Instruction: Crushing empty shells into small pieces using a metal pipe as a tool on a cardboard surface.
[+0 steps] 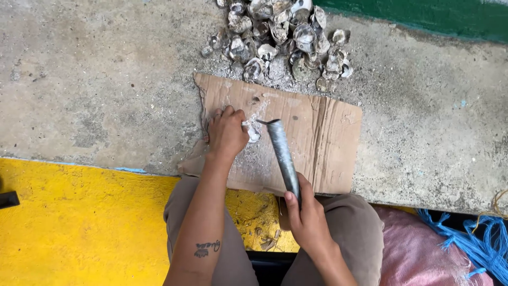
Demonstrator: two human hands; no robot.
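Below my head, listed from largest to smallest:

1. Concrete surface [95, 85], grey and rough, running across the view, with a yellow painted face [79, 222] under its near edge and a green strip [423, 16] at the far right corner.
2. Cardboard sheet [323, 148], brown, torn at its left edge, lying flat on the surface in front of my knees and dusted with white grit.
3. Shell pile [280, 37], grey-white oyster shells heaped on the surface just beyond the far edge of the cardboard.
4. Pink sack [418, 249] and blue cord [476, 238], low at my right side.
5. Metal tool [281, 153], a long grey bar, slanting from my right hand up to its head above the middle of the cardboard, just beside the small shell.
6. My right hand [307, 217], clamped around the tool's near end.
7. My left hand [226, 132], fingers curled down on the cardboard, pinning the small shell.
8. Small shell [253, 133], whitish, on the cardboard at my left fingertips.
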